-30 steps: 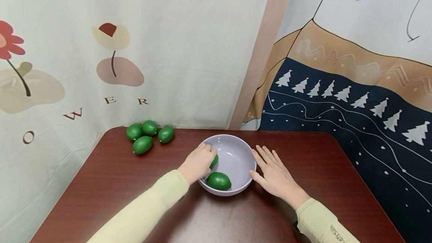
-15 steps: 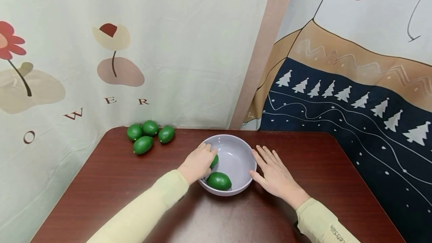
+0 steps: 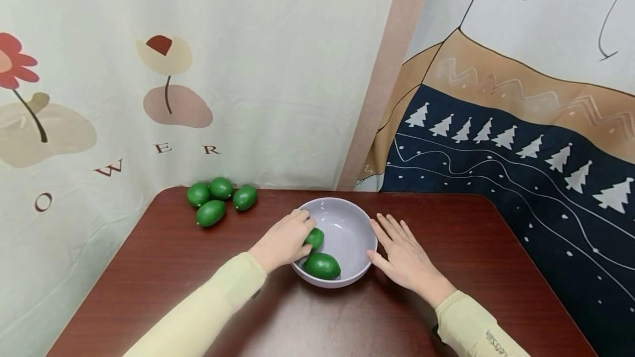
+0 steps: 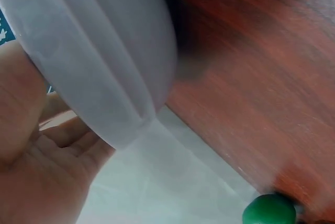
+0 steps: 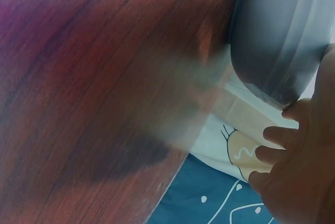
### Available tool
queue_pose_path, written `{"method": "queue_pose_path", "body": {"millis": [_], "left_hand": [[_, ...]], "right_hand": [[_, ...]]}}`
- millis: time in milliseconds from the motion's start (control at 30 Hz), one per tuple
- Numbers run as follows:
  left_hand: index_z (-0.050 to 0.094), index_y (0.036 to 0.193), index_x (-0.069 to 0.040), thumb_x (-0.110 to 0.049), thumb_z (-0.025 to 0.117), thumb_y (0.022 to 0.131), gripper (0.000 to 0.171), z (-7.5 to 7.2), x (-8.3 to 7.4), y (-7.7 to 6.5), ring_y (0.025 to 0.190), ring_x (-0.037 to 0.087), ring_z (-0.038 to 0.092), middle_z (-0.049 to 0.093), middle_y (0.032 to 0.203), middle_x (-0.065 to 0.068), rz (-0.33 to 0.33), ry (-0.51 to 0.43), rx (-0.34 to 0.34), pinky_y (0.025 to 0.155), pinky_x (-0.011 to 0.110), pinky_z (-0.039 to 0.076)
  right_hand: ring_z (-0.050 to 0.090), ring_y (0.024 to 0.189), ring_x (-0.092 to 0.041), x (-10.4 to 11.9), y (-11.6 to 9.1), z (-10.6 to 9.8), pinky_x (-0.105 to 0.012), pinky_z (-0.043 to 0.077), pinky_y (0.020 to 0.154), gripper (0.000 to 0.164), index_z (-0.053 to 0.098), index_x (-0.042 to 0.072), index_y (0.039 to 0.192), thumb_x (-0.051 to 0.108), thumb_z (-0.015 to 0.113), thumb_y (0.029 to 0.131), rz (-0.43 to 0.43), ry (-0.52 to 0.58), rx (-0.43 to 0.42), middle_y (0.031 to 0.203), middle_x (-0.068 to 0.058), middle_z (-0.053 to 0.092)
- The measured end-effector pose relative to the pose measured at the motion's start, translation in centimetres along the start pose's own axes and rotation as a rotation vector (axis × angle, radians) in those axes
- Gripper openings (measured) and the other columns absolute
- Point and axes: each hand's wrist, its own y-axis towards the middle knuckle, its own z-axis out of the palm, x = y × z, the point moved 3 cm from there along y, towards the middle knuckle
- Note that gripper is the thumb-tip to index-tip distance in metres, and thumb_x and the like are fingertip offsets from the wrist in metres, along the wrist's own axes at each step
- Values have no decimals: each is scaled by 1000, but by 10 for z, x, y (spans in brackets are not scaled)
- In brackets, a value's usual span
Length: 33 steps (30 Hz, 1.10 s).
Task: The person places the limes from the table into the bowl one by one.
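A lilac bowl [image 3: 353, 238] stands on the table with two green limes inside. My left hand [image 3: 284, 237] is over the bowl's left rim, its fingers loosely bent and parted beside the farther lime [image 3: 315, 239]. The nearer lime [image 3: 322, 266] lies at the front left of the bowl. In the left wrist view, the bowl's wall [image 4: 99, 51] hides the limes and part of the hand [image 4: 44, 166]. On the opposite side, my right hand [image 3: 403, 257] rests its outstretched fingertips against the bowl's outer wall.
Several more limes [image 3: 210, 213] sit in a group at the table's back left. A printed curtain [image 3: 278, 70] hangs along the back edge, and a dark tree-patterned cloth [image 3: 496, 175] covers the right side. The reddish-brown table [image 3: 149, 285] has rounded back corners.
The left hand has drawn back slightly to the left and loosened from the farther lime, so more of that lime shows. The right hand and bowl have stayed still.
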Motion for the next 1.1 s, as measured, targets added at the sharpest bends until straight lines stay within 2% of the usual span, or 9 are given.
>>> {"method": "queue_pose_path", "body": {"millis": [200,400,533,700,933,1100], "left_hand": [[67,108,-2,-22,82,83,36,-5,2,-8,97,28,57,61,106,10,9,-8,-84,92,38,51],[66,112,-4,-23,77,88,33,-9,7,-14,108,30,58,62,117,11,-24,-21,-96,99,41,50],[66,114,-4,-23,76,90,32,-11,13,-19,111,30,58,62,119,11,-38,-30,-117,99,42,50],[64,121,-4,-23,77,90,39,-12,22,-26,112,30,57,61,121,11,-51,-34,-138,98,43,51],[63,130,-2,-25,74,92,45,-10,35,-37,124,34,56,60,133,18,-91,-38,-160,104,48,50],[63,132,1,-26,73,94,48,-9,44,-45,128,37,55,59,137,20,-86,-32,-191,108,50,47]], "right_hand": [[28,154,-39,0,0,1,-58,22,124,75,42,7,158,49,60,99,-7,-5,-9,164,-17,36],[28,154,-39,0,0,1,-59,22,124,75,42,6,157,49,60,99,-11,-3,-15,164,-18,37],[29,154,-39,0,0,1,-59,22,124,75,42,6,157,49,60,99,-12,-5,-14,164,-18,37],[28,154,-39,-1,0,1,-58,21,124,75,42,6,158,50,60,100,-9,-2,-7,164,-18,36],[27,155,-39,-1,0,1,-58,21,124,75,41,6,158,50,59,100,-9,-6,-1,164,-18,36],[26,155,-39,-2,1,1,-58,20,125,75,40,6,159,50,59,100,-7,-4,6,165,-17,35]]}}
